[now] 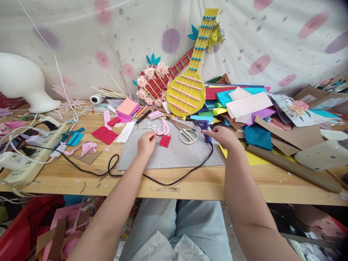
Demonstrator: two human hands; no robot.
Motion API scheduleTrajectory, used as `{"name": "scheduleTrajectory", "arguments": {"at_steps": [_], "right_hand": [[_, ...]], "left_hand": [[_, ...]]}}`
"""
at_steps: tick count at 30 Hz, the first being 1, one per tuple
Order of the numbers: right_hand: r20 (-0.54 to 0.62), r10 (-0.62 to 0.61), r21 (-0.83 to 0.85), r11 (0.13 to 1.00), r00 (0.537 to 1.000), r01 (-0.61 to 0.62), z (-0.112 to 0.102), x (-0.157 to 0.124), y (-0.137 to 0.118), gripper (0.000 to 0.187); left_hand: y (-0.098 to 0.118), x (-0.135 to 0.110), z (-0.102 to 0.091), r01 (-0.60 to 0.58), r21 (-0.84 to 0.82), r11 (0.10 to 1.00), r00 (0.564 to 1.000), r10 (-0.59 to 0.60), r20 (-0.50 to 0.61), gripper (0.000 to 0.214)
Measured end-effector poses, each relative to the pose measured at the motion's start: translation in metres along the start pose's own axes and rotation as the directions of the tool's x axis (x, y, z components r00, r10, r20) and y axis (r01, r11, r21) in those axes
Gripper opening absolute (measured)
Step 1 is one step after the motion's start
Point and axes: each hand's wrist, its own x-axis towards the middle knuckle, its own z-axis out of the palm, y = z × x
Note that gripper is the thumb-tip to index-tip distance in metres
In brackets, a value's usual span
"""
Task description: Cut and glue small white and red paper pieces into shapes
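Observation:
My left hand [147, 143] is closed, thumb and fingertips pinched together over the grey cutting mat [179, 159]. Whatever it may hold is too small to make out. Close to its fingertips lie curved pink paper strips [165, 127] and small white bits [152, 123]. Beside it rests a red crepe paper piece [165, 140]. My right hand [223, 135] grips the blue hot glue gun [204, 125] by the handle from the right, one digit stretched across its near side. The gun's nozzle points left. Between my hands are white-handled scissors [188, 136].
A black cord [174, 184] loops from the gun along the table front to a power strip [35, 156]. Behind stand a yellow paper lute [187, 92] and a red flowered one [160, 83]. Coloured paper [248, 108] piles at right, near a wooden stick [293, 168].

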Motion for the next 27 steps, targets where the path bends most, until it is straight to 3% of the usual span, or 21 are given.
{"name": "scheduleTrajectory", "arguments": {"at_steps": [3,6,11,14,16,18,20,21,24,27], "right_hand": [[-0.163,-0.045,-0.063,0.997,0.986,0.035,0.017,0.014,0.000,0.061],[-0.188,-0.034,-0.046,0.999,0.982,0.026,0.041,0.027,-0.005,0.068],[-0.210,0.031,0.137,0.991,0.977,-0.002,0.058,0.034,-0.001,0.047],[-0.305,0.087,0.306,0.952,0.948,0.011,0.058,0.031,0.000,0.038],[-0.365,0.132,0.532,0.842,0.922,0.090,0.059,0.027,-0.007,0.037],[-0.347,0.109,0.768,0.603,0.932,0.215,0.061,0.019,-0.019,0.036],[-0.260,-0.032,0.905,0.341,0.965,0.255,0.066,0.010,-0.034,0.034],[-0.204,-0.113,0.938,0.262,0.972,0.227,0.069,0.004,-0.042,0.033],[-0.073,-0.257,0.980,0.163,0.964,0.118,0.079,-0.009,-0.060,0.031],[-0.016,-0.292,0.990,0.130,0.956,0.056,0.088,-0.014,-0.066,0.034]], "left_hand": [[0.001,-0.002,0.000,0.002,-0.015,1.000,1.000,-0.002,0.002,0.017],[-0.003,-0.001,-0.002,0.003,-0.032,0.999,1.000,-0.004,-0.014,0.018],[-0.014,0.002,-0.002,0.082,-0.077,0.994,0.997,-0.082,-0.002,0.021],[-0.018,0.003,0.002,0.157,-0.095,0.983,0.987,-0.155,0.030,0.024],[-0.019,0.003,0.003,0.182,-0.104,0.978,0.983,-0.179,0.039,0.025],[-0.019,0.003,0.004,0.189,-0.118,0.975,0.982,-0.186,0.039,0.026],[-0.018,0.003,0.003,0.183,-0.130,0.975,0.983,-0.180,0.028,0.026],[-0.017,0.003,0.003,0.176,-0.137,0.975,0.984,-0.175,0.019,0.026],[-0.017,0.004,0.000,0.167,-0.161,0.973,0.985,-0.172,-0.015,0.024],[-0.019,0.005,-0.002,0.195,-0.186,0.963,0.978,-0.204,-0.033,0.021]]}}
